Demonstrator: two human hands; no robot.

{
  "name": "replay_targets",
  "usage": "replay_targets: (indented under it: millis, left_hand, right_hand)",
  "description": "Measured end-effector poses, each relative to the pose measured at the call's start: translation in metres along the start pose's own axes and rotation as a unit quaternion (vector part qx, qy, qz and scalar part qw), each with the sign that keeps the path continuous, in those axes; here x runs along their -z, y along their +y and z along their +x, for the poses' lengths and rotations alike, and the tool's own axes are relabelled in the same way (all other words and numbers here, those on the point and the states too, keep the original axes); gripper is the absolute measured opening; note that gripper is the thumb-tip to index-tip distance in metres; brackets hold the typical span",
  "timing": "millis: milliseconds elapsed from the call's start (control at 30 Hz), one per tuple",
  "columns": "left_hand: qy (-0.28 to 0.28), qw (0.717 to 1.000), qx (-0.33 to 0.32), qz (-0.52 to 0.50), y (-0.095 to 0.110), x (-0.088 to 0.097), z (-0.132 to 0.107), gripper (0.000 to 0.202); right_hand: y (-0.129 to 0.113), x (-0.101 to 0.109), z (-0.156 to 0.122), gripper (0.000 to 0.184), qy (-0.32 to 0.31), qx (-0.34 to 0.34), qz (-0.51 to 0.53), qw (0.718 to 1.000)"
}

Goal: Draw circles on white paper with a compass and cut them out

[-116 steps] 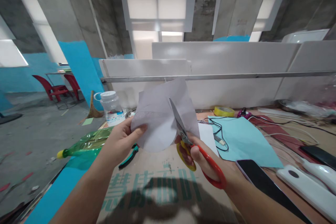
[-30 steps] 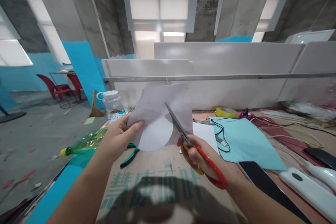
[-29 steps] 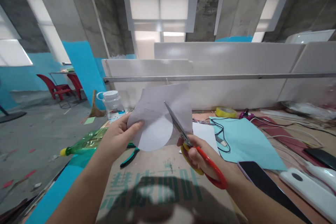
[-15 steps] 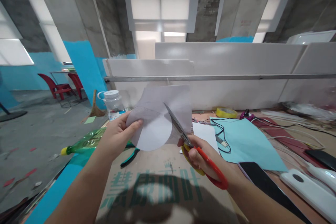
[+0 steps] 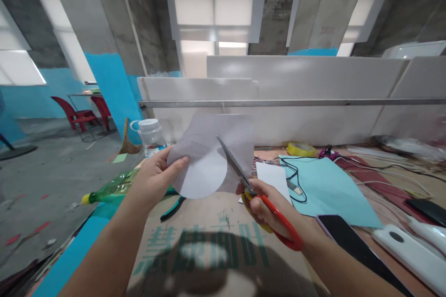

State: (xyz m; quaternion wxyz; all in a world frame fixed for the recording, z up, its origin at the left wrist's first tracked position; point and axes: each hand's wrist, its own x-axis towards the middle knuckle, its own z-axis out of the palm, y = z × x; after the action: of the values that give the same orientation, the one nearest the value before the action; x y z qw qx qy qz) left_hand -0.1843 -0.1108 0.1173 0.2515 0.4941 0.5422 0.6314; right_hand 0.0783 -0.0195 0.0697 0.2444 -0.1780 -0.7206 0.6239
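A sheet of white paper (image 5: 204, 174) with a rounded, cut lower edge is pinched at its left side by my left hand (image 5: 155, 174), thumb on the near face. My right hand (image 5: 266, 202) grips a pair of scissors (image 5: 235, 162) with a red and a yellow handle. The blades look closed together and point up and left, lying against the paper along the curved edge. Below, a cardboard sheet (image 5: 209, 222) printed with green characters covers the table. Green-handled pliers (image 5: 173, 209) lie partly hidden beneath the paper and my left hand.
A green bottle (image 5: 111, 188) lies at left, with a clear jug (image 5: 151, 134) behind it. To the right are light blue paper (image 5: 334, 190), a black cable (image 5: 296, 176), yellow tape (image 5: 300, 149), a phone (image 5: 358, 250) and a white device (image 5: 411, 255). A white panel (image 5: 313, 123) stands behind.
Almost nothing differs. The paper has shifted very slightly left, while both hands and the scissors keep practically the same pose.
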Motion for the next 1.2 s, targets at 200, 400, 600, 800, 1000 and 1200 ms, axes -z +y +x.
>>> replay_targets:
  millis: [200, 400, 600, 800, 1000, 1200]
  left_hand:
    - [0.004, 1.0, 0.006, 0.003, -0.001, -0.004, 0.001, 0.047]
    - [0.049, 0.999, -0.009, -0.006, -0.009, -0.003, 0.009, 0.041]
    - [0.198, 0.978, -0.042, -0.042, -0.022, 0.019, 0.027, 0.047]
    - [0.187, 0.982, 0.003, -0.032, -0.033, 0.025, 0.036, 0.044]
    - [0.163, 0.986, 0.027, -0.017, -0.043, 0.018, 0.037, 0.05]
    - [0.133, 0.989, 0.038, -0.043, -0.049, 0.012, 0.039, 0.043]
  right_hand:
    - [0.002, -0.004, -0.003, 0.065, -0.037, 0.018, 0.006, 0.999]
    - [-0.002, 0.002, -0.005, 0.055, -0.147, 0.001, -0.046, 0.988]
    - [0.015, 0.007, -0.002, 0.049, -0.138, 0.028, 0.028, 0.99]
    - [0.014, 0.005, -0.002, 0.031, -0.111, 0.067, 0.265, 0.955]
    - [0.003, 0.007, 0.006, 0.038, -0.091, 0.065, 0.331, 0.937]
    - [0.012, 0.007, 0.012, 0.04, -0.055, 0.066, 0.336, 0.938]
